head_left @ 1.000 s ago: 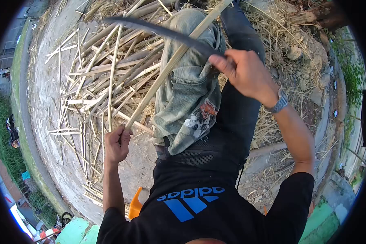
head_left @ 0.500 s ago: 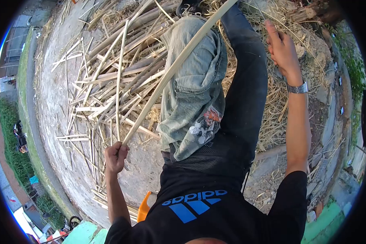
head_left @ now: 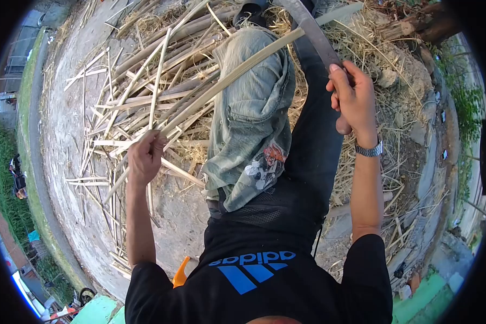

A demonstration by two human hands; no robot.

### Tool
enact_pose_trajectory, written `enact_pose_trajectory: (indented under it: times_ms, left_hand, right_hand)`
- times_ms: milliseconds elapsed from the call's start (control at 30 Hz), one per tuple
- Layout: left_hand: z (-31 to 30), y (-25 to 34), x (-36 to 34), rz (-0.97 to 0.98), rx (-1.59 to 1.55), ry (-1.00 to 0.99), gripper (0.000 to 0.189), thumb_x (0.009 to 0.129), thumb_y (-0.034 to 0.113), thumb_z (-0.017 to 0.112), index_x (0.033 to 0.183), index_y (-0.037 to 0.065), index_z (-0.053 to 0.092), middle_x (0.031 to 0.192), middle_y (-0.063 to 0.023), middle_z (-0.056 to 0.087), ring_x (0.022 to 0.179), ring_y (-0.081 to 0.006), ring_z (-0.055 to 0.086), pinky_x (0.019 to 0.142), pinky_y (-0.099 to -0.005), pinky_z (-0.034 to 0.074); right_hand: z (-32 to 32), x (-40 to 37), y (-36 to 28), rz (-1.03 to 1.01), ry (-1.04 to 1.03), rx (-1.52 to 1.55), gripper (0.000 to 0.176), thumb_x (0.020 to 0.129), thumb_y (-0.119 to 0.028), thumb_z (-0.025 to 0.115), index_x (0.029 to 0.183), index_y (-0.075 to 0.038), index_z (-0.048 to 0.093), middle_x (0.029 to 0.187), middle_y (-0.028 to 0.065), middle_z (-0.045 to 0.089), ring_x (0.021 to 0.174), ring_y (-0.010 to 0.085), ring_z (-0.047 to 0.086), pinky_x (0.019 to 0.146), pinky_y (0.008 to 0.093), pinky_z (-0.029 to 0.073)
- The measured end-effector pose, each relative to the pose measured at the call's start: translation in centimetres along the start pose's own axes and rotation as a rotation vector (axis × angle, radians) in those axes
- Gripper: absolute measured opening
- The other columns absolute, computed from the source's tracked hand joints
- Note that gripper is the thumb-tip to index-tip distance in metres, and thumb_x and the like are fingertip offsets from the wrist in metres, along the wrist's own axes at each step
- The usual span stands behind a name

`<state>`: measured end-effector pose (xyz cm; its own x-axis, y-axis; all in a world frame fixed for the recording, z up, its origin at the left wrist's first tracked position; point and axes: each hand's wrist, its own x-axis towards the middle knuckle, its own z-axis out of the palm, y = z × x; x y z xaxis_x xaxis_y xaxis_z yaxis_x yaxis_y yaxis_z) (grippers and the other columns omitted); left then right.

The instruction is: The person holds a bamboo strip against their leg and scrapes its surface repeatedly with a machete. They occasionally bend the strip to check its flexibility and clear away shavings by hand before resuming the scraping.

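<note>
My left hand [head_left: 146, 156] is closed around the near end of a long bamboo strip [head_left: 237, 75]. The strip slants up and to the right across a grey-green cloth [head_left: 254, 108] draped over my leg, its far end beyond the knee. In my right hand [head_left: 353, 100] is a knife, its grip mostly hidden by the fingers. The long, slightly curved knife blade [head_left: 316, 40] crosses over the strip near its far end. A metal watch sits on my right wrist.
A heap of cut bamboo strips [head_left: 140, 108] covers the ground at left, with thicker bamboo lengths behind it. Pale shavings [head_left: 372, 70] lie around my legs. At the right are broken earth and a dark log [head_left: 416, 27]. Something orange [head_left: 181, 272] shows beside my left hip.
My left hand has moved forward with the strip, whose far end now reaches further right. My right hand has come left and nearer, and the knife blade now shows across the strip.
</note>
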<state>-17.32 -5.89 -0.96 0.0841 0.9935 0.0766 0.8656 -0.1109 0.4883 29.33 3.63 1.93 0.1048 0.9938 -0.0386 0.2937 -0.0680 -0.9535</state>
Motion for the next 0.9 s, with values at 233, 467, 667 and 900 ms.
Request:
enact_pose_trajectory:
  times_ms: [233,467,667,900]
  left_hand:
    - [-1.5,-2.0,4.4,0.197,0.072,0.042,0.01,0.098,0.012,0.069,0.102,0.003,0.071,0.063,-0.0104,0.064,0.047,-0.0183,0.056,0.047,-0.0342,0.041]
    - [-1.2,-2.5,5.4,0.322,0.042,0.166,0.007,0.097,0.01,0.07,0.101,0.006,0.072,0.064,-0.0117,0.063,0.05,-0.0233,0.059,0.05,-0.035,0.044]
    - [0.2,-1.1,6.0,0.346,0.043,0.19,0.007,0.095,0.011,0.072,0.101,0.006,0.072,0.065,-0.0126,0.065,0.05,-0.0245,0.061,0.049,-0.0363,0.044]
    - [-0.6,1.1,6.5,0.243,0.079,0.038,0.011,0.096,0.011,0.072,0.104,0.002,0.073,0.067,-0.0119,0.07,0.051,-0.0191,0.064,0.048,-0.0342,0.044]
  right_hand:
    - [-1.5,1.7,1.2,-0.116,0.283,-0.509,0.036,0.106,-0.036,0.062,0.095,-0.001,0.063,0.065,0.0058,0.059,0.052,0.0174,0.057,0.052,0.0363,0.043]
    - [2.8,-0.3,1.2,-0.216,0.179,-0.428,0.031,0.102,-0.032,0.068,0.094,-0.003,0.064,0.059,0.0085,0.058,0.049,0.0196,0.057,0.049,0.0368,0.041]
    - [2.0,2.5,3.3,-0.102,0.312,-0.415,0.039,0.104,-0.04,0.061,0.097,-0.002,0.065,0.067,0.0125,0.065,0.057,0.0307,0.065,0.054,0.0432,0.048]
    - [7.1,-2.7,0.4,-0.232,0.049,-0.222,0.031,0.102,-0.029,0.067,0.089,-0.003,0.057,0.058,0.0157,0.059,0.052,0.0363,0.063,0.048,0.0414,0.043]
